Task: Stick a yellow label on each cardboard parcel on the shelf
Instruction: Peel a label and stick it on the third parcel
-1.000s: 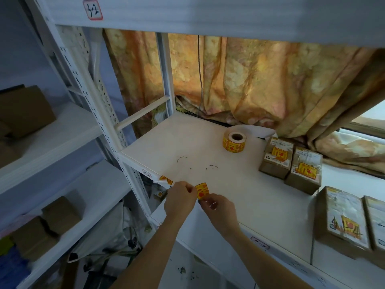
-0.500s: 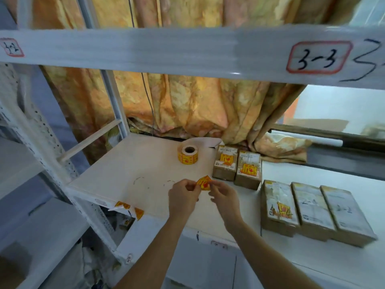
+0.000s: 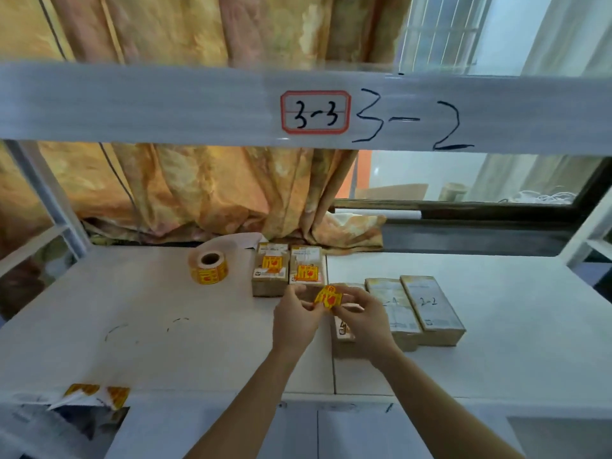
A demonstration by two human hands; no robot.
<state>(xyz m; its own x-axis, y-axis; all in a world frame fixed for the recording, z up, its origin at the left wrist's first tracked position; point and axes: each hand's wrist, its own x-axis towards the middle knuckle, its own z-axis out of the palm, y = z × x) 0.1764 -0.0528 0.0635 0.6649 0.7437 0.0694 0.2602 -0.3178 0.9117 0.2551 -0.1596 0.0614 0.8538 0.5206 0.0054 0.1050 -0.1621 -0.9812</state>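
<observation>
Orange curtain (image 3: 198, 193) backs the shelf (image 3: 165, 326), where my left hand (image 3: 294, 321) and right hand (image 3: 364, 321) pinch one label (image 3: 328, 297). Unlabelled parcels (image 3: 394, 306) lie just right of it, lengthwise away from me, nearer my right hand.

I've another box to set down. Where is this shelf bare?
Left: the shelf between the label roll and the front edge. Right: beyond the parcel marked 2-2. Crowded in the middle, where the left hand and right hand hold a yellow label among the parcels.
</observation>
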